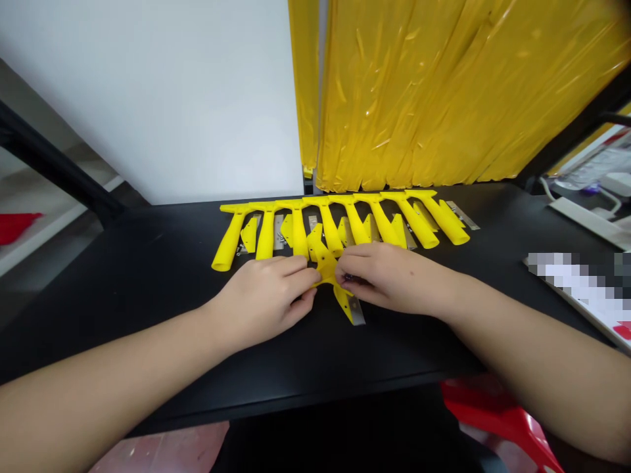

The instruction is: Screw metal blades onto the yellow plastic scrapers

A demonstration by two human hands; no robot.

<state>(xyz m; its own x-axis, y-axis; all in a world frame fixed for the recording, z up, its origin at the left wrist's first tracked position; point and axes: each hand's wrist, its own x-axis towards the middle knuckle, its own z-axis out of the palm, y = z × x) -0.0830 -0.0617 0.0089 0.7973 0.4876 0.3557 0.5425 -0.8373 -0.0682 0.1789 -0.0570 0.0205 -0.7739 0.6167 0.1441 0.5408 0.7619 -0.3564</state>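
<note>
My left hand (269, 292) is closed round a yellow plastic scraper handle (325, 263), tilted over the front of the black table. At the handle's right side, the fingers of my right hand (394, 276) are curled together, with small dark bits showing between them that I cannot make out. Just below lies a thin metal blade (358, 312) with a yellow cover plate (344, 302) against it. Beyond my hands stretches a row of similar yellow handles (265, 230), with yellow plates (250, 233), metal blades (279, 233) and small screws (240, 249) among them.
A white panel (197, 98) and yellow plastic sheeting (444, 92) rise behind the black table (162, 263). A flat, partly blurred-out item (576, 295) lies at the right edge. Below the front edge is a red stool (503, 414).
</note>
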